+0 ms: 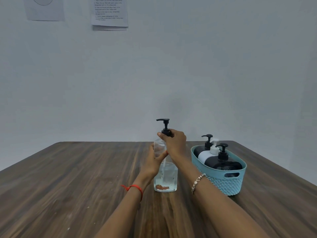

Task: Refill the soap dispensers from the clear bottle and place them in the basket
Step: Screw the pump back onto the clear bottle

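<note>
Wood table (68, 177), dark and streaky, against a pale wall (205, 66) with two paper sheets (109, 12) up high. Clear bottle (165, 176) upright mid-table, partly full, black pump (165, 125) on top. Left hand (154, 162) wrapped round its body; right hand (175, 143) gripping the pump's collar. Just right, one blue basket (223, 184) holding three dispensers (223, 164): two black, one white.

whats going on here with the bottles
A person steadies the clear bottle on the wooden table with the left hand, while the right hand grips its black pump at the collar. To its right, the blue basket holds a rear black dispenser, a white dispenser and a front black dispenser.
</note>
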Motion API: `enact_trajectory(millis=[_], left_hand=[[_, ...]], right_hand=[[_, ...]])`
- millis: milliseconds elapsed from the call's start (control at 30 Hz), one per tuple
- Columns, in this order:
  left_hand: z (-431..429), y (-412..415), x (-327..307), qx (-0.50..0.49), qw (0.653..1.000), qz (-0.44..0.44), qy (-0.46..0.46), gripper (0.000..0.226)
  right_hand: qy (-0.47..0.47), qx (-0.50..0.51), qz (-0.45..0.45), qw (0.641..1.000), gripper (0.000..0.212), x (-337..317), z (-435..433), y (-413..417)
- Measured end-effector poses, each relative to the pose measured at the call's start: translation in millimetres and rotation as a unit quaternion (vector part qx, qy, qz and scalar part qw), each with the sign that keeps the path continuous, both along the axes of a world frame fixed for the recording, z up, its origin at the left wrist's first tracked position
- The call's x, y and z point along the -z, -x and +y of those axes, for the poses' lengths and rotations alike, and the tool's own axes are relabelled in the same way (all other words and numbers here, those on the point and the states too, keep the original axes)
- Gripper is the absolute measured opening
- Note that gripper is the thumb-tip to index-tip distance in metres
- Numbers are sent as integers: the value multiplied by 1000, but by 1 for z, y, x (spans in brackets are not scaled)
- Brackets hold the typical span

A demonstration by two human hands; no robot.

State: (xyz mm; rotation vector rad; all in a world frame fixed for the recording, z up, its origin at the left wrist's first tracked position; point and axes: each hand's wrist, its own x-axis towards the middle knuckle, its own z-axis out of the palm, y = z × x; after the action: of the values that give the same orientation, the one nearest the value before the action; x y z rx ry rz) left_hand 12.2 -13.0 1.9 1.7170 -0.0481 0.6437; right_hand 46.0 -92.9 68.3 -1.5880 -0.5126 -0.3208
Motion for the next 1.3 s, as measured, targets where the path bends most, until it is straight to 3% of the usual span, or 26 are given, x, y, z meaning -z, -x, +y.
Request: enact_trajectory(millis=[67, 200, 367, 433, 500, 600, 700, 833, 900, 1000, 1300], left_hand=[[1, -1, 2, 3, 1000, 3, 5, 70], [3, -4, 4, 5, 1000, 2, 7, 49], [3, 0, 2, 30, 999, 11, 13, 45], [2, 2, -1, 45, 998, 26, 22, 51], [2, 3, 0, 41, 998, 45, 25, 77], [6, -3, 14, 39, 997, 70, 12, 95], [-4, 13, 19, 26, 996, 81, 7, 82], [-9, 21, 32, -32, 998, 48, 18, 39], [-12, 25, 34, -69, 997, 32, 20, 24], [-14, 27, 35, -90, 996, 17, 23, 19], [1, -9, 31, -114, 993, -2, 38, 17]], right_hand=[[-4, 33, -19, 999, 16, 2, 5, 2], [-5, 82, -51, 995, 17, 6, 12, 3], [7, 88, -66, 994, 21, 10, 12, 6], [9, 60, -65, 996, 19, 8, 6, 8], [36, 15, -55, 998, 24, 8, -7, 13], [88, -53, -15, 995, 47, 19, -29, 20], [104, -82, -6, 991, 67, 40, -39, 22], [135, -76, 11, 988, 58, 73, -43, 12], [163, -66, 9, 984, 64, 82, -43, 11], [167, -44, 23, 985, 67, 78, -41, 19], [135, 16, 42, 990, 49, 60, -26, -2]])
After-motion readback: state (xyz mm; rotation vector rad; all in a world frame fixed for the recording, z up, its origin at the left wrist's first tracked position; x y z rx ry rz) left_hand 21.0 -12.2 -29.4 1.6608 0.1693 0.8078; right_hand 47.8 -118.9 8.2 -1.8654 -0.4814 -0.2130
